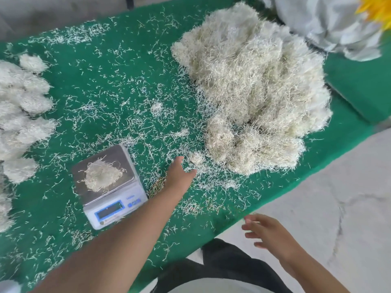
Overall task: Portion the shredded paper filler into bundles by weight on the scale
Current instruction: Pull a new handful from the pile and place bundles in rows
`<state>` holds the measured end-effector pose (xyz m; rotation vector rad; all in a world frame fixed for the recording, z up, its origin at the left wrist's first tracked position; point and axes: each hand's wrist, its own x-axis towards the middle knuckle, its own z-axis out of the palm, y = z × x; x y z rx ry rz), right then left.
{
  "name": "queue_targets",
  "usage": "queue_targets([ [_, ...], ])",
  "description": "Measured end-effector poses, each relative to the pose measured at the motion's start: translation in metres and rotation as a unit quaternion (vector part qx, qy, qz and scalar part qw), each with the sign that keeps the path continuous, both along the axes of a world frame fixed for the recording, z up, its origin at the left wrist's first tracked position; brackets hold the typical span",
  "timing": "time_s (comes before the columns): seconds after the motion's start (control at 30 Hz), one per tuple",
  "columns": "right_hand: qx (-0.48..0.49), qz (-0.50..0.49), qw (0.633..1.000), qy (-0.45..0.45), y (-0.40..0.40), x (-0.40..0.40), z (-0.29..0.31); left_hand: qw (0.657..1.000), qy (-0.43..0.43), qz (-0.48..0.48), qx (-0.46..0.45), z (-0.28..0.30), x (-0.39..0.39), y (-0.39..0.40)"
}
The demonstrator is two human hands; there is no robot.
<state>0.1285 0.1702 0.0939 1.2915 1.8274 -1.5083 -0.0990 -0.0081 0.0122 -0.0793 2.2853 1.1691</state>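
A small white digital scale (118, 205) stands near the table's front edge with a flat wad of shredded paper (102, 175) on its steel pan. A large heap of pale shredded paper filler (254, 87) covers the table's right part. My left hand (179, 173) reaches past the scale with fingers extended, close to a small loose tuft (196, 157) at the heap's foot, and holds nothing. My right hand (268, 232) hovers off the table's front edge, fingers spread, also holding nothing.
Several rounded paper bundles (23, 115) lie grouped along the left edge of the green table cover (95, 66). Loose shreds are strewn all over it. A crumpled grey sack (330, 24) sits at the back right. Grey floor lies to the right.
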Motion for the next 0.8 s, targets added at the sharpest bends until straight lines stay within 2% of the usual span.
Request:
queue_targets([
  [0.2,0.009,0.008,1.000,-0.015,0.051,0.007,-0.005,0.997,0.012,-0.030,-0.067,-0.023,-0.041,0.057],
  [0.4,0.008,0.021,1.000,-0.016,0.086,0.001,-0.013,0.984,-0.019,-0.091,-0.150,-0.052,-0.047,0.062],
  [0.57,-0.012,0.045,0.999,-0.007,0.087,-0.017,-0.022,0.992,-0.012,-0.055,-0.115,-0.047,-0.016,0.040],
  [0.7,-0.039,0.088,0.995,0.002,0.073,-0.046,-0.028,0.997,-0.025,-0.009,-0.074,-0.019,0.031,0.007],
  [0.8,-0.073,0.126,0.989,0.014,0.055,-0.076,-0.030,0.997,-0.003,0.015,-0.080,0.014,0.062,-0.029],
])
